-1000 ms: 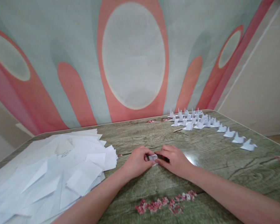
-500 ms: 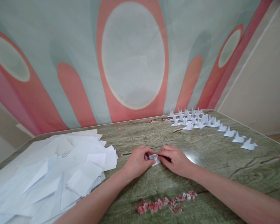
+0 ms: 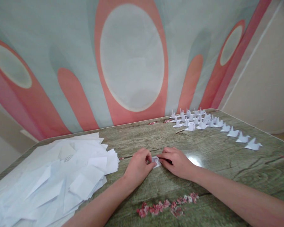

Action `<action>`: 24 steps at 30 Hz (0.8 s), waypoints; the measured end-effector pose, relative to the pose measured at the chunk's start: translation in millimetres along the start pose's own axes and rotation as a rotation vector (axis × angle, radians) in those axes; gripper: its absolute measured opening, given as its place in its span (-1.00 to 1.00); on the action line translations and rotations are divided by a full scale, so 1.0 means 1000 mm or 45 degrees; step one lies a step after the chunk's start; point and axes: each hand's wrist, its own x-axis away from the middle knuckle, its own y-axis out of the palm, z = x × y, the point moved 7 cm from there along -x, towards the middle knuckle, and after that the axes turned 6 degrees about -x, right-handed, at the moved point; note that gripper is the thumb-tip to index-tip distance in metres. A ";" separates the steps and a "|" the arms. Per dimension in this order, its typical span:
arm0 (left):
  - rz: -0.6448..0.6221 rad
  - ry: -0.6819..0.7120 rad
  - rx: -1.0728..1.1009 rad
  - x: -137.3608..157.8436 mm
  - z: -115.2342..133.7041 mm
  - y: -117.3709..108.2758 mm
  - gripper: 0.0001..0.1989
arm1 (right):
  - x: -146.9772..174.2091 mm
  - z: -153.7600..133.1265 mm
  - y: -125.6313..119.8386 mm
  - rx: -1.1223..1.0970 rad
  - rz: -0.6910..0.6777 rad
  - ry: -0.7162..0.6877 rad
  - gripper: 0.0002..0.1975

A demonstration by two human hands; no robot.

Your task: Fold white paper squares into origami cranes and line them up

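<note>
A small folded piece of white paper (image 3: 156,161) lies at the middle of the table between my two hands. My left hand (image 3: 140,164) pinches its left side, thumb in front and fingers curled behind. From the right, my right hand (image 3: 174,160) grips its other edge between thumb and index finger, the remaining fingers bent under. Part of the paper is hidden by the fingertips, and its exact folded shape is too small to make out.
To the left spreads a big heap of loose white paper sheets (image 3: 85,183). Several white paper cranes (image 3: 232,132) stand in rows at the back right of the wood-patterned table (image 3: 217,201). A printed backdrop (image 3: 132,56) rises behind the far edge.
My left fingers have curled back a little from the top of the paper, so more of it shows. The right hand stays nearly in place. The camera view has tilted slightly.
</note>
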 end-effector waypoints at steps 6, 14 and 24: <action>0.055 0.011 -0.170 0.005 0.007 -0.008 -0.92 | 0.000 -0.001 -0.002 0.010 -0.009 0.004 -0.76; 0.033 -0.037 0.015 0.005 0.001 0.005 -0.86 | 0.000 0.000 -0.002 -0.021 -0.033 0.003 -0.76; 0.018 0.021 0.129 -0.003 -0.004 0.012 -0.86 | -0.002 0.002 -0.002 -0.059 -0.019 0.018 -0.75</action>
